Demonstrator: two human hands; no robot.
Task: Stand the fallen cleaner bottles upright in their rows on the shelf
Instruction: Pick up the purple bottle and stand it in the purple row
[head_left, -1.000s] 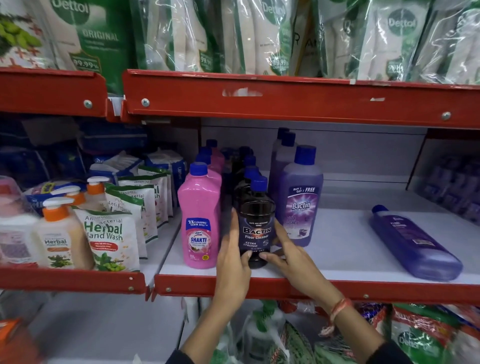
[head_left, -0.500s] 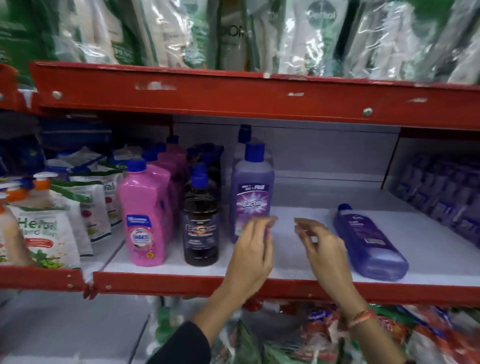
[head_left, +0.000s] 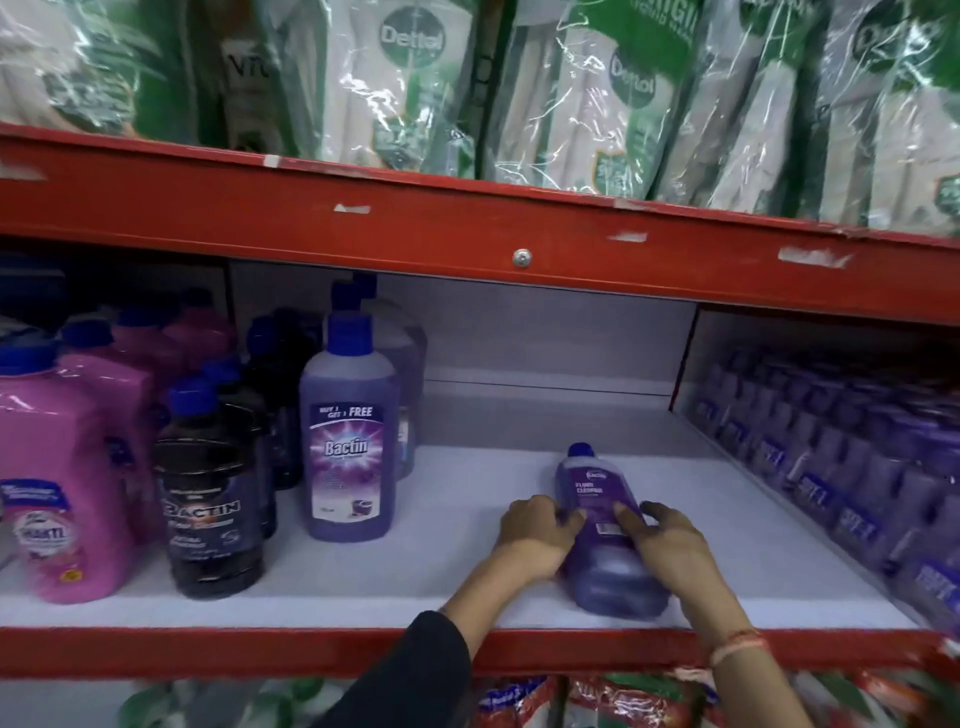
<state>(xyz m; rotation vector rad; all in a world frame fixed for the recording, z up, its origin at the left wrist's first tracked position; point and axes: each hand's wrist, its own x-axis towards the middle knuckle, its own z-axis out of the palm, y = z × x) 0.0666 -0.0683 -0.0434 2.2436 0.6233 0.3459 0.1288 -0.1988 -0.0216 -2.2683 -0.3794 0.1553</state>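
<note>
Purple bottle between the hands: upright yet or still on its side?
On its side. The purple bottle lies flat on the shelf, cap pointing back, left hand and right hand clasping its sides.

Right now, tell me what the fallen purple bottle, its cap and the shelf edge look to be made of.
Fallen purple bottle: likely translucent plastic, glossy; the purple liquid shows through, and a printed label is stuck on it. Its cap: opaque blue plastic, smooth, by the look. Shelf edge: probably metal painted red; the matching edge above shows chipped paint and a bolt head. The left hand and right hand flank the bottle.
</note>
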